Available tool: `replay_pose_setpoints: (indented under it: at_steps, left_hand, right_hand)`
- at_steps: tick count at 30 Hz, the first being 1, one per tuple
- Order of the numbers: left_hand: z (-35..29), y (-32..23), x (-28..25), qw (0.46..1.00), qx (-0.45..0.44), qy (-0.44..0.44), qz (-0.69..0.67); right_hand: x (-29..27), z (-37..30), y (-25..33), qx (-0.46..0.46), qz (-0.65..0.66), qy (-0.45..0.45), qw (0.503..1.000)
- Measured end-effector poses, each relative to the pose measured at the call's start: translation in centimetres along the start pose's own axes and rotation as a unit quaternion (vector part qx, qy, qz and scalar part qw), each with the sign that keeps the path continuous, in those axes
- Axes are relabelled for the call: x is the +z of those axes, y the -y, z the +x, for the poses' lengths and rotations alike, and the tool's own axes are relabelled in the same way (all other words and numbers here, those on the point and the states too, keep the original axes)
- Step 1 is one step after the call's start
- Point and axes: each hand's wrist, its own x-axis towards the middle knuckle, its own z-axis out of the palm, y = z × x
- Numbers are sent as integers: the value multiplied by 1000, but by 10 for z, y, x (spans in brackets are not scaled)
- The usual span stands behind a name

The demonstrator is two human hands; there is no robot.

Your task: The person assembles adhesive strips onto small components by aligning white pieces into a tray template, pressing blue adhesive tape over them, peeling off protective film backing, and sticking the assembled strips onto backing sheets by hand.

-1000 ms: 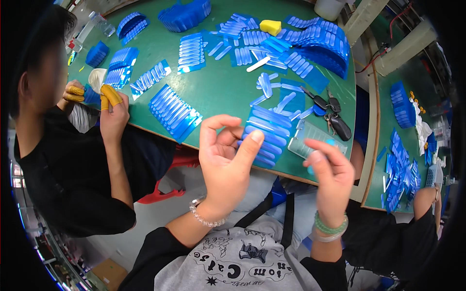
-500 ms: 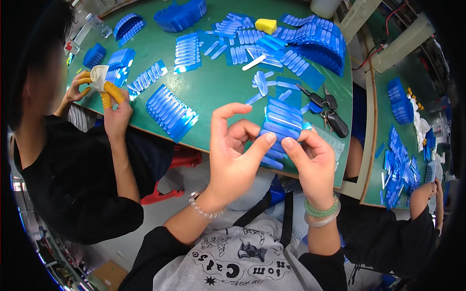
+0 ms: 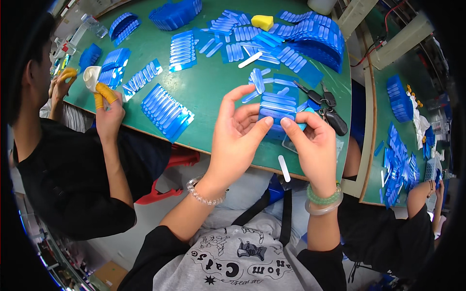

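Observation:
Between both hands is a blue film sheet (image 3: pixel 277 104) bearing a row of long rounded strips. My left hand (image 3: pixel 239 133) pinches its left lower edge between thumb and fingers. My right hand (image 3: pixel 310 140) grips the right lower edge, thumb on top; a bit of brighter blue shows by its fingers. A single pale rounded strip (image 3: pixel 284 168) shows below the sheet, across the table's front edge; whether it touches anything I cannot tell. Just beyond the sheet lie several loose blue strips (image 3: pixel 257 81) on the green table (image 3: pixel 218 97).
Keys with black fobs (image 3: pixel 334 121) lie right of my hands. Blue sheets (image 3: pixel 167 112) and a curved blue stack (image 3: pixel 323 48) lie around, with a yellow block (image 3: pixel 262 22) at the back. At left a co-worker's hand (image 3: pixel 109 114) wears yellow finger covers. A red stool (image 3: pixel 160 192) stands below.
The sheet is now tilted and folded shorter in my hands, its lower strips hidden. One pale strip has come into view below it. The co-worker's hands at left have shifted left.

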Motion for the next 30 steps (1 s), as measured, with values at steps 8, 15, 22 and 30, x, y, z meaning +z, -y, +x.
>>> replay_pose_setpoints:
  at_steps: [8, 15, 22, 30]
  left_hand:
    - [-1, -3, -2, 999, 10, 21, 29]
    - [-4, -6, -6, 997, -17, 22, 66]
    - [-4, -8, -3, 999, -31, 6, 28]
    - [-11, -8, -2, 996, 18, -8, 90]
  right_hand:
    - [-7, 4, 6, 18, 3, 30, 999]
    - [-17, -1, 5, -6, 87, 94, 992]
    - [-24, -2, 5, -24, 80, 114, 990]
    - [-23, -3, 5, -20, 61, 111, 992]
